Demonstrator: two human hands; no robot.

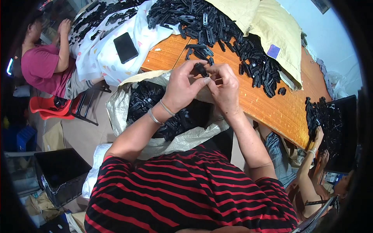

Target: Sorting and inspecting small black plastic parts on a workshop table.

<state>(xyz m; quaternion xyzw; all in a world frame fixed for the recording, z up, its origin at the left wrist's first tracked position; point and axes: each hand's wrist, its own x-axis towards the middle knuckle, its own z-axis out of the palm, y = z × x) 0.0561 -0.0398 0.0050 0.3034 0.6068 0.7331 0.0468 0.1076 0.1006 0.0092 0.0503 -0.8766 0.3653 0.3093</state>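
A workshop, shown by black parts (264,73) heaped on a wooden table (268,106) and co-workers (42,66) beside it

Shirt (190,190) was black, red-striped, short-sleeved; left wrist (160,111) had silver bangle (154,117), tan band (167,108). Left hand (182,83) and right hand (225,87) were bare.

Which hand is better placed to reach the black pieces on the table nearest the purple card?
Probably the right hand: it is on the side nearer those black pieces, while the left hand is farther across. Both, though, are busy at one small black part.
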